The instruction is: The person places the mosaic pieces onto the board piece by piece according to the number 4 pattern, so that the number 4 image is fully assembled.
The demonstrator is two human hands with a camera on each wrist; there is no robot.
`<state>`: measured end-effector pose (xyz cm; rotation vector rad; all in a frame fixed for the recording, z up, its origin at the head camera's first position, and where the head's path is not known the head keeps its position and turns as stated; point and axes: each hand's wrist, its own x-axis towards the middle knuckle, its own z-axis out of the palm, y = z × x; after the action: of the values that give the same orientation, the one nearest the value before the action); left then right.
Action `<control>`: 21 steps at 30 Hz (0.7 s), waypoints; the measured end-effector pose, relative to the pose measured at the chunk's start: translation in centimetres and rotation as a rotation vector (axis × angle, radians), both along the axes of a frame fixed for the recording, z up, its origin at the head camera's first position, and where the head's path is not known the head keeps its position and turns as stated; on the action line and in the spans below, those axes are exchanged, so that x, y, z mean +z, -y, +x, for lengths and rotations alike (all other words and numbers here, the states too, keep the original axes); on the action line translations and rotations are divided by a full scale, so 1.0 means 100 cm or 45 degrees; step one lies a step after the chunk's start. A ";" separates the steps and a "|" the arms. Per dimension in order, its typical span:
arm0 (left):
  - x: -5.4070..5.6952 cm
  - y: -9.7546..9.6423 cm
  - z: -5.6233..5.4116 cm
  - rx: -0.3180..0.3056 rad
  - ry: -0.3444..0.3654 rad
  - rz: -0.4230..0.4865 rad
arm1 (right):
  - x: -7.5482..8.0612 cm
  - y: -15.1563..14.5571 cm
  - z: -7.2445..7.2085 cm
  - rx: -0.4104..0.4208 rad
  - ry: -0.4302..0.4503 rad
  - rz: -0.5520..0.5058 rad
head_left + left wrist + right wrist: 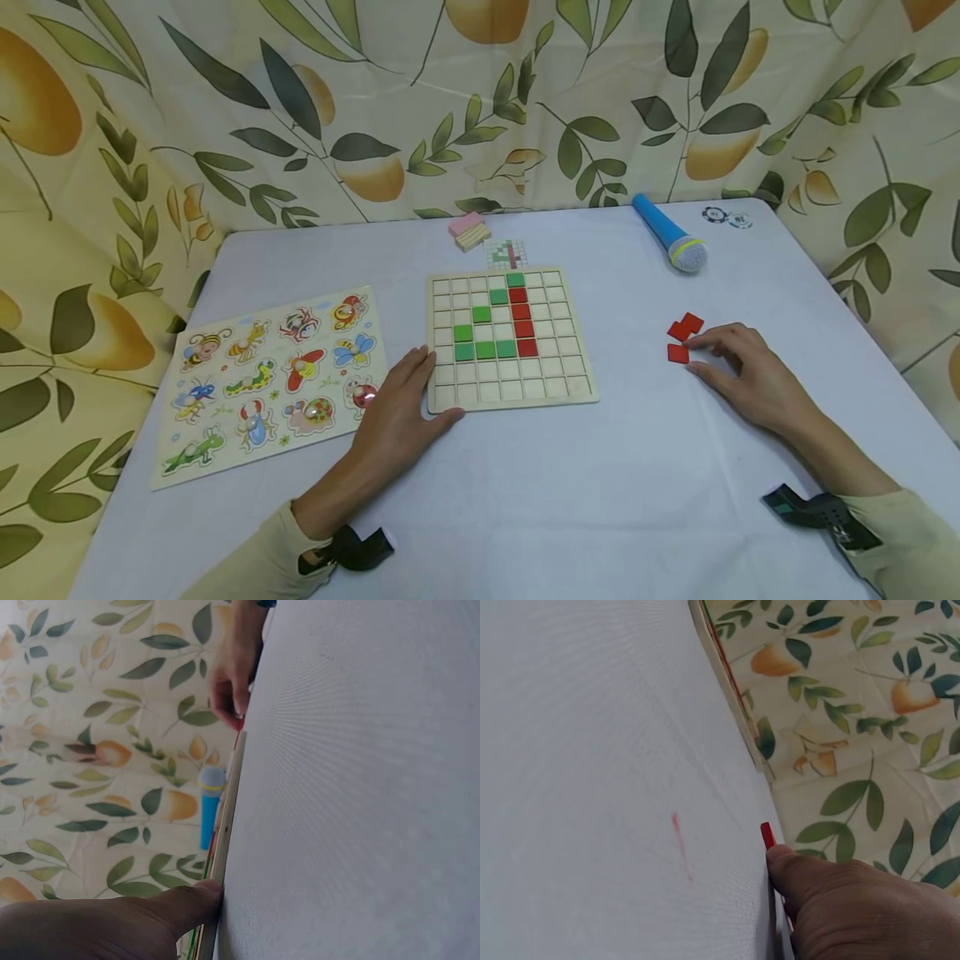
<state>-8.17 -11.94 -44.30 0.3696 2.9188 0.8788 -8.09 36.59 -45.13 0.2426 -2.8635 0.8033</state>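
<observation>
A wooden grid board [551, 398] lies mid-table, with green tiles [482, 314] in a stepped line and row, and a column of red tiles [522, 312]. My left hand [397, 408] rests at its near left corner, fingers extended along the side. In the left wrist view the left thumb [199, 896] presses the board's edge. To the right, my right hand [750, 379] has its thumb and index finger at the edges of a loose red tile [677, 353], pinching it close to the cloth. More loose red tiles [692, 322] lie just behind it.
A picture board of insects [262, 383] lies left, beside my left hand. Behind the grid board are a small pattern card [497, 253] and pink and cream blocks [468, 227]. A blue toy microphone [663, 229] and two round chips [726, 217] sit at the back right.
</observation>
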 end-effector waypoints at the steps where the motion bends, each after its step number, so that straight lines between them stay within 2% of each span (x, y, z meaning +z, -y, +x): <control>1: 0.000 0.000 0.000 -0.002 0.002 -0.003 | 0.000 0.000 0.000 -0.003 0.002 -0.001; 15: -0.001 0.000 0.000 0.012 -0.005 -0.006 | 0.000 0.002 -0.002 -0.029 0.012 0.009; 21: 0.000 0.000 0.000 0.005 -0.015 -0.006 | 0.008 0.008 0.002 -0.019 -0.002 -0.012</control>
<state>-8.20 -11.91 -44.28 0.3702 2.9326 0.8728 -7.91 35.75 -44.33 0.2204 -2.8561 0.8131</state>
